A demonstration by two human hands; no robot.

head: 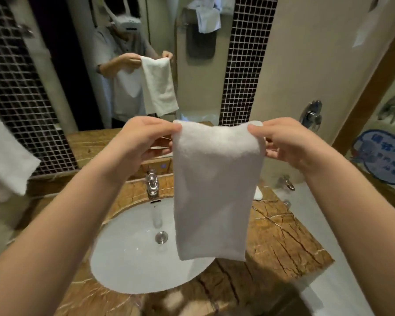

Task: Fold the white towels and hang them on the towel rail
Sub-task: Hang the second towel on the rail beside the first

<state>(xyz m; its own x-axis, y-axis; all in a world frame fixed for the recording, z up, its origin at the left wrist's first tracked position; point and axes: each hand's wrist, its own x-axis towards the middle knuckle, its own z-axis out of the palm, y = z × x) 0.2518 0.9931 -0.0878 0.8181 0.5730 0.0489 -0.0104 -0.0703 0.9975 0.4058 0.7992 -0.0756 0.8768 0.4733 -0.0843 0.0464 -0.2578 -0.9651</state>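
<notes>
Currently: white towel [214, 190] held up above the sink [123, 265].
My left hand [144, 142] pinches 1 top corner and my right hand [287, 142] pinches the other; the white towel hangs straight down, lower edge over the sink's right rim.

I am seeing a white sink [128, 258] sitting in a brown tabletop [283, 242], mirror [192, 87] and dark mosaic tiles [244, 65] standing behind it.

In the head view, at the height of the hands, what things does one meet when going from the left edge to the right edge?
hanging white towel → left hand → held white towel, pinched at its top corners → right hand → blue sign
</notes>
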